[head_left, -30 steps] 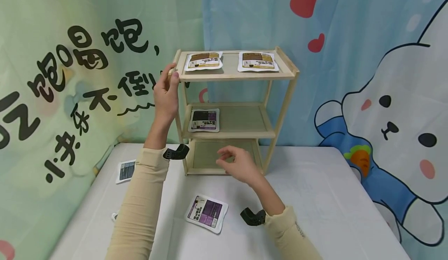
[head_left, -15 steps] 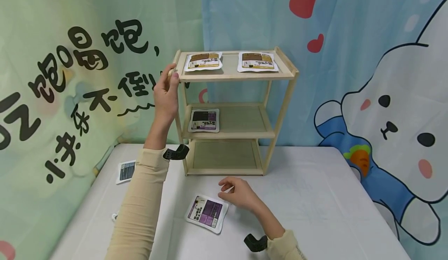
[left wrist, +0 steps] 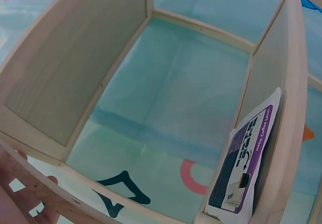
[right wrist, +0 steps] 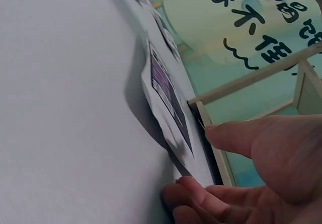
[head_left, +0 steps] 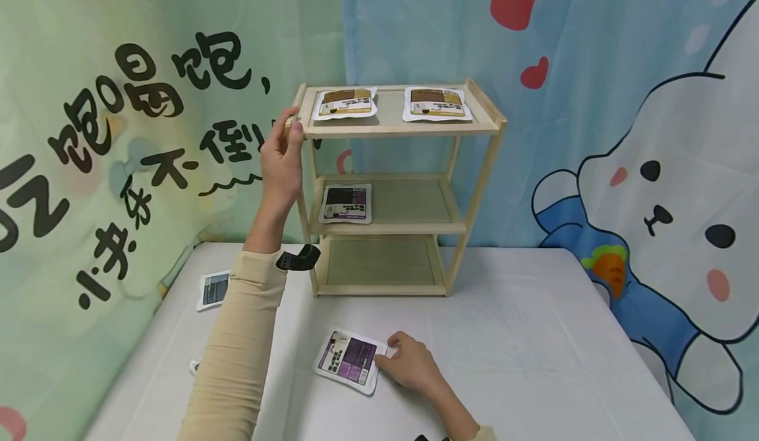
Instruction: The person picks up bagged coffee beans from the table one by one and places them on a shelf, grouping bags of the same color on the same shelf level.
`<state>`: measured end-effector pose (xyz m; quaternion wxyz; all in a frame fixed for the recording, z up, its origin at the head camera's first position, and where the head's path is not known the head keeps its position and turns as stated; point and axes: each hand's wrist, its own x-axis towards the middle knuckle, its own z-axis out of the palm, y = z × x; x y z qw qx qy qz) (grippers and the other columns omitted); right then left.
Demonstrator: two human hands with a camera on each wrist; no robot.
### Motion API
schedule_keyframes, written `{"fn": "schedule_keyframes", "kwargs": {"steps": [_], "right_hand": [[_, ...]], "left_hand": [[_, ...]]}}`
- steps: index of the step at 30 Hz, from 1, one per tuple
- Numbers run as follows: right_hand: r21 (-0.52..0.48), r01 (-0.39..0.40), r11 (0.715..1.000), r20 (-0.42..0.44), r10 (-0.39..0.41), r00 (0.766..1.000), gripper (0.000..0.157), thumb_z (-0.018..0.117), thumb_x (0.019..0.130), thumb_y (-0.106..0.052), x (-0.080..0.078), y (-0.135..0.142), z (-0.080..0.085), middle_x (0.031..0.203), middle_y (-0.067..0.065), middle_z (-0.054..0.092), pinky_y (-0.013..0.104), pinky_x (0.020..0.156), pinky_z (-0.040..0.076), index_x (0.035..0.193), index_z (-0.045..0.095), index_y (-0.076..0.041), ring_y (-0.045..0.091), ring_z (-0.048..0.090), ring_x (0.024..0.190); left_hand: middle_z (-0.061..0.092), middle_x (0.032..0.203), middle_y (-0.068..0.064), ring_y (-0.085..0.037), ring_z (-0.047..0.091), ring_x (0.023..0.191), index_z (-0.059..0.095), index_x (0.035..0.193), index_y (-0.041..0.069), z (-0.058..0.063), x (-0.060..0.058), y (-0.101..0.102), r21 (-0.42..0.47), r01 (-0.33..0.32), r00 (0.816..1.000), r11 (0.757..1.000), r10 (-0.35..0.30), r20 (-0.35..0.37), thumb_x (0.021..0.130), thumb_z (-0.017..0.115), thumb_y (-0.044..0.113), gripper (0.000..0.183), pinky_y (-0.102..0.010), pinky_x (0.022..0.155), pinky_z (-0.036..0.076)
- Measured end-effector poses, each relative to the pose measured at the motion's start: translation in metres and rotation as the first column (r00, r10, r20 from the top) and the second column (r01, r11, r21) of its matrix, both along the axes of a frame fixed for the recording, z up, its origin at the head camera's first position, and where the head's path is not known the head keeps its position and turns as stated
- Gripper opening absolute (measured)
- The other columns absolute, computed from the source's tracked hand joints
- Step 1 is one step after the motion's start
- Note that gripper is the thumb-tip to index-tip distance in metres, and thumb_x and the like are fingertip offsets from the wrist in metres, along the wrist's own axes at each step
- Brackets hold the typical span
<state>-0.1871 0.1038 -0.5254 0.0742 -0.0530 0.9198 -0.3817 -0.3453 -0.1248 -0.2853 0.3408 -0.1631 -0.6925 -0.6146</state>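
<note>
In the head view a three-tier wooden shelf rack (head_left: 379, 132) stands on the table. My left hand (head_left: 281, 164) grips the left end of its top tier, thumb at the front corner. A white coffee pouch with a purple label (head_left: 348, 362) lies flat in front of the rack. At that pouch's right edge is my right hand (head_left: 410, 364), thumb and fingers apart around the corner. The right wrist view shows the thumb (right wrist: 226, 136) raised off the pouch (right wrist: 168, 98), the other fingers low by its near edge. Another purple-label pouch (head_left: 346, 204) lies on the middle tier, left side.
Two brown-label pouches, one left (head_left: 345, 104) and one right (head_left: 437, 105), lie on the top tier. A blue-grey-label pouch (head_left: 213, 291) sits on the table at left, partly behind the left sleeve (head_left: 237, 355). Printed curtains (head_left: 415, 26) hang behind the white table (head_left: 534, 335).
My right hand has come down and back from before the bottom tier to the right edge of the pouch on the table. My left hand has stayed on the rack.
</note>
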Motion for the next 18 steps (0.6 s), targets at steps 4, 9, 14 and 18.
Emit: {"fn": "schedule_keyframes", "kwargs": {"steps": [4, 9, 14, 18], "right_hand": [[0.011, 0.01, 1.0, -0.047, -0.01, 0.999, 0.057, 0.079, 0.077, -0.037, 0.005, -0.009, -0.003, 0.068, -0.002, 0.058, 0.031, 0.051, 0.041, 0.113, 0.06, 0.003, 0.013, 0.051, 0.054], [0.049, 0.048, 0.998, -0.144, -0.041, 0.989, 0.07, 0.086, 0.067, -0.038, 0.007, -0.026, -0.004, 0.07, -0.003, 0.055, 0.03, 0.049, 0.038, 0.117, 0.059, 0.003, 0.013, 0.048, 0.055], [0.009, 0.083, 0.996, -0.211, -0.08, 0.974, 0.064, 0.088, 0.066, -0.02, -0.003, -0.037, -0.006, 0.084, 0.003, 0.061, 0.036, 0.058, 0.045, 0.119, 0.059, 0.001, 0.02, 0.057, 0.068], [0.059, 0.068, 0.996, -0.248, -0.052, 0.967, 0.051, 0.083, 0.075, -0.023, -0.008, -0.041, -0.003, 0.091, 0.007, 0.063, 0.04, 0.063, 0.048, 0.116, 0.062, -0.001, 0.025, 0.06, 0.076]], "left_hand": [[0.059, 0.127, -0.016, -0.016, 0.054, 0.099, 0.053, 0.139, 0.009, 0.0, 0.0, 0.0, -0.001, 0.0, 1.0, 1.0, 0.0, -0.01, 0.101, 0.049, 0.023, 0.041, -0.027, 0.08, 0.039], [0.062, 0.119, -0.018, -0.024, 0.052, 0.092, 0.054, 0.137, 0.007, 0.0, 0.001, 0.0, 0.006, -0.006, 0.999, 1.0, 0.006, -0.037, 0.101, 0.049, 0.023, 0.04, -0.027, 0.073, 0.036], [0.061, 0.124, -0.017, -0.013, 0.052, 0.094, 0.053, 0.139, 0.007, 0.0, 0.002, 0.0, 0.01, -0.003, 1.0, 1.0, 0.003, -0.027, 0.101, 0.048, 0.023, 0.041, -0.027, 0.077, 0.038], [0.059, 0.127, -0.016, -0.012, 0.053, 0.097, 0.053, 0.139, 0.007, 0.001, 0.002, 0.002, 0.017, 0.003, 1.0, 1.0, -0.003, -0.018, 0.101, 0.048, 0.023, 0.041, -0.026, 0.079, 0.039]]}}
